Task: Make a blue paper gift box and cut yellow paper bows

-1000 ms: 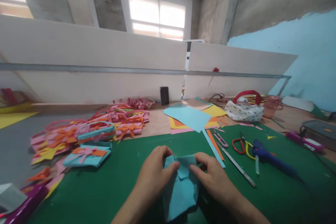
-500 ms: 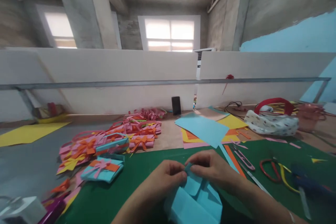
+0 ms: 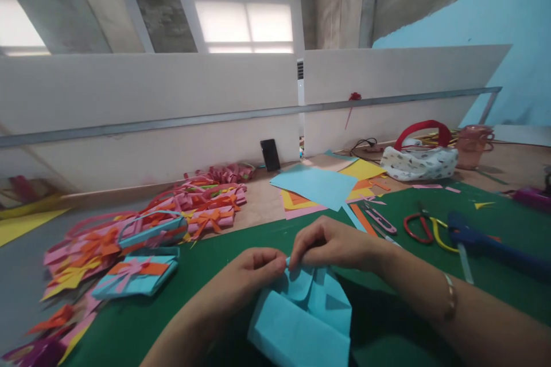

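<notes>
A folded light-blue paper bag (image 3: 303, 330) is held low over the green cutting mat (image 3: 202, 298), its flaps towards the top. My left hand (image 3: 253, 272) pinches the upper left edge of the paper between thumb and fingers. Right beside it, my right hand (image 3: 321, 246) grips the same top flap, fingers curled and closed. Both sets of fingertips nearly meet, and they hide the pinched edge. To the left lies a finished-looking blue paper bag (image 3: 135, 275) with an orange band and a pink bow.
Several pink paper bags with bows (image 3: 206, 221) are heaped at the left. Blue paper sheets (image 3: 316, 183) lie beyond my hands. On the right are red-and-yellow-handled scissors (image 3: 419, 228), a pink craft knife (image 3: 381, 221), a blue tool (image 3: 486, 241) and a fabric basket (image 3: 419, 161). A phone (image 3: 270, 155) leans against the white board.
The view has turned right and down, so surroundings sit further left and higher. Both hands keep hold of the blue bag's top flap; the fingers have shifted slightly along it.
</notes>
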### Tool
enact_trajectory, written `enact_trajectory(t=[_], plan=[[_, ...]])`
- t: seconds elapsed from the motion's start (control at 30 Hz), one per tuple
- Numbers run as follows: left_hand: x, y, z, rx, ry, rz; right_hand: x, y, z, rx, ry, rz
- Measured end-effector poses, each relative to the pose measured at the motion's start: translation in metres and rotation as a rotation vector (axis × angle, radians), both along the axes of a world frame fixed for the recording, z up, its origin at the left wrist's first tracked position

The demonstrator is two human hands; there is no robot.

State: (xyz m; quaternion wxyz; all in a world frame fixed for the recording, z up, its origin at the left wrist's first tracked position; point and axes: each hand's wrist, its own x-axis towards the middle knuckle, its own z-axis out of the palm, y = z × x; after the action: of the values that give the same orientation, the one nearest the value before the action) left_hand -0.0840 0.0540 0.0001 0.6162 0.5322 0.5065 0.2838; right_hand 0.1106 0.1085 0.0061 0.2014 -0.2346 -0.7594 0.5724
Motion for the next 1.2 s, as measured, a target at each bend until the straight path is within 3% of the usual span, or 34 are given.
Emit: enact_trajectory(t=[0.13,0.3,0.53,1.2], plan=[[0.004,0.002,-0.001,0.051,0.112,0.029,0.003,0.003,0.002,0.050,-0.005,0.033],[0.005,0.005,0.002,0.175,0.198,0.048,0.002,0.010,-0.002,0.011,-0.037,-0.168],[0.012,0.002,0.007,0.281,0.295,0.010,-0.008,0.000,-0.009,0.028,-0.127,-0.219],[0.016,-0.003,0.006,0.173,0.299,-0.018,-0.004,-0.003,-0.003,0.123,-0.174,-0.225]])
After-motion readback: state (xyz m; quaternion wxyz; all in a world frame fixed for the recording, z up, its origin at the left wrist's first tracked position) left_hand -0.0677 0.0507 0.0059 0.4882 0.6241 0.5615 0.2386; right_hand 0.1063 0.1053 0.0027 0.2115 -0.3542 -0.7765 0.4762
